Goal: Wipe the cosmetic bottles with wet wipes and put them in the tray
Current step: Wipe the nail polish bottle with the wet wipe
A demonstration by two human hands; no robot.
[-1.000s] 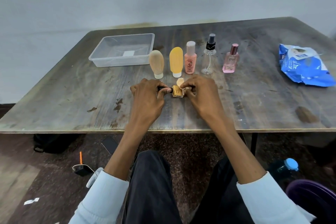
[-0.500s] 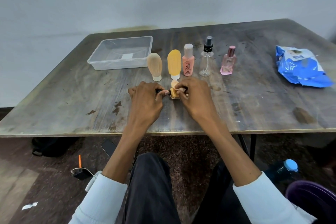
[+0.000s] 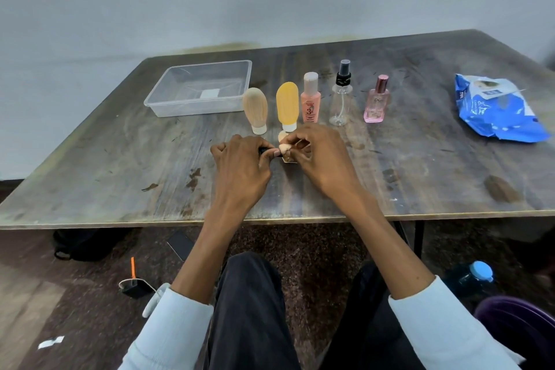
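Worn wooden table (image 3: 120,165), bottles lined mid-frame.
Left hand (image 3: 240,168) and right hand (image 3: 324,159), fingers curled, pinch a small amber bottle (image 3: 289,157) at centre.

One camera only, worn on the seated person's head, looking forward and down across the table (image 3: 120,165). The near edge sits close below it; the wall rises just behind the table's far edge.
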